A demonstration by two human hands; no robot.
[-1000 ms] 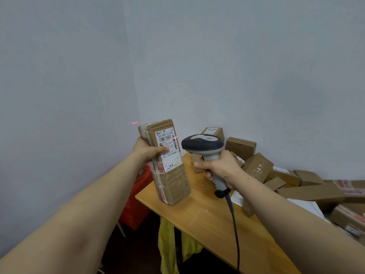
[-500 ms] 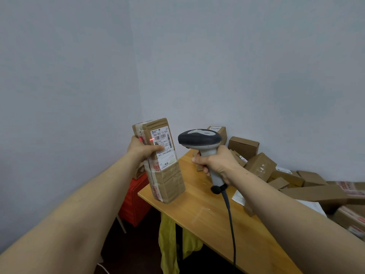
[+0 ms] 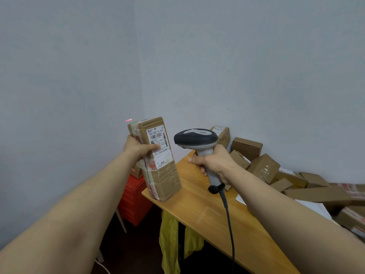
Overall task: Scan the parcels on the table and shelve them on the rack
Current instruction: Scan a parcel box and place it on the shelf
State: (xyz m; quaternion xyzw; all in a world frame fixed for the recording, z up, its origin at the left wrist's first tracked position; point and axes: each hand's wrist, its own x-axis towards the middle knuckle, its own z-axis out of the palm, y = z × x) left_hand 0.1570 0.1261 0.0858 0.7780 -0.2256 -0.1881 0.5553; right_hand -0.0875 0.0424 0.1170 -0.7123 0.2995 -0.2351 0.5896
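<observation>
Missing the label now, the red scan line (image 3: pixel 128 120) hits wall.

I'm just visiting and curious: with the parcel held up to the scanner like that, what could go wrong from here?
1. The red beam falls on the wall beside the parcel, not on its label, so the scan may miss.
2. The left hand has its thumb lying across the label; it could block the code.
3. The cable from the scanner in the right hand trails across the table and could snag.

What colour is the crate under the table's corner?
Red-orange, a ribbed plastic crate, seen in the head view below the held parcel.
</observation>
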